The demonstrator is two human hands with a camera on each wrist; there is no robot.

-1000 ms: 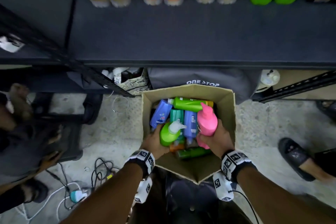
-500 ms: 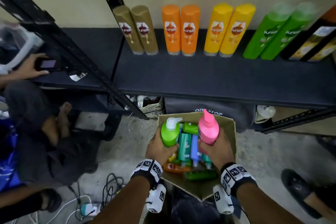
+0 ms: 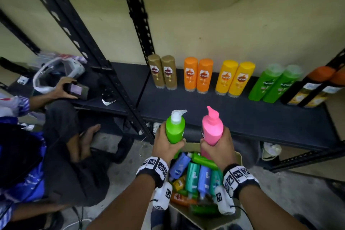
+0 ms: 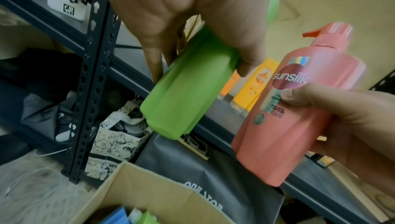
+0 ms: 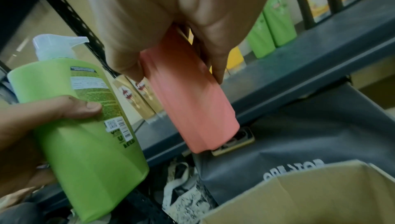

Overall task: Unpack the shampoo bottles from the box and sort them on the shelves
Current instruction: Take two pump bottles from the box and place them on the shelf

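Observation:
My left hand [image 3: 166,147] grips a green pump bottle [image 3: 175,129] with a white pump, held upright above the cardboard box [image 3: 239,157]. My right hand [image 3: 218,149] grips a pink pump bottle [image 3: 212,129] beside it. Both bottles hang in front of the dark shelf [image 3: 261,117]. The left wrist view has the green bottle [image 4: 186,95] under my palm and the pink bottle [image 4: 295,106] to its right. In the right wrist view the pink bottle [image 5: 188,102] is in my fingers, and the green bottle [image 5: 85,117] is on the left. Several bottles [image 3: 194,177] lie in the box.
Pairs of gold [image 3: 164,71], orange [image 3: 197,74], yellow [image 3: 235,78], green [image 3: 274,82] and dark bottles [image 3: 313,87] stand at the back of the shelf. A black upright post [image 3: 104,65] rises on the left. Another person [image 3: 61,87] sits at the left holding a phone.
Both hands have lifted the green and pink bottles out of the box and up towards the shelf. My view has tilted upward, showing more wall.

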